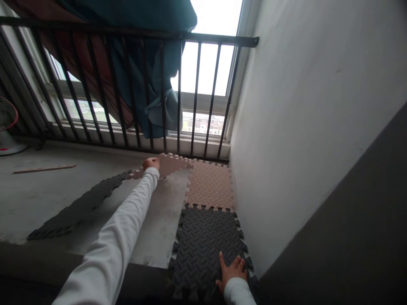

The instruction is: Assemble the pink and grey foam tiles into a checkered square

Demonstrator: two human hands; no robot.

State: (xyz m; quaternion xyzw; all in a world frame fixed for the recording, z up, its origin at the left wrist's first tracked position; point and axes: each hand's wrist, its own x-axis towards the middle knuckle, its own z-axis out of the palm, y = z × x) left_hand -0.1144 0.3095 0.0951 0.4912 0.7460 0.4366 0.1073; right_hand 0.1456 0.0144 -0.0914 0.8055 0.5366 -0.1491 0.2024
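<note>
Two joined foam mat tiles lie along the wall: a beige tile (210, 184) at the back and a black tile (203, 245) in front, both with toothed edges. My right hand (233, 271) rests on the black tile near its right edge, fingers spread. To the left, my left hand (151, 164) pinches the edge of a second beige tile (173, 164), which is lifted and tilted off the floor. Its right end meets the flat beige tile near the railing. Another black tile (85, 203) hangs joined to it, also tilted up.
A black metal railing (127, 34) runs before the windows, with a teal and reddish curtain (136, 72) behind it. The white wall (302, 106) borders the right side. A thin wooden strip (44, 169) lies on the concrete floor (155, 220); a fan (8, 123) stands far left.
</note>
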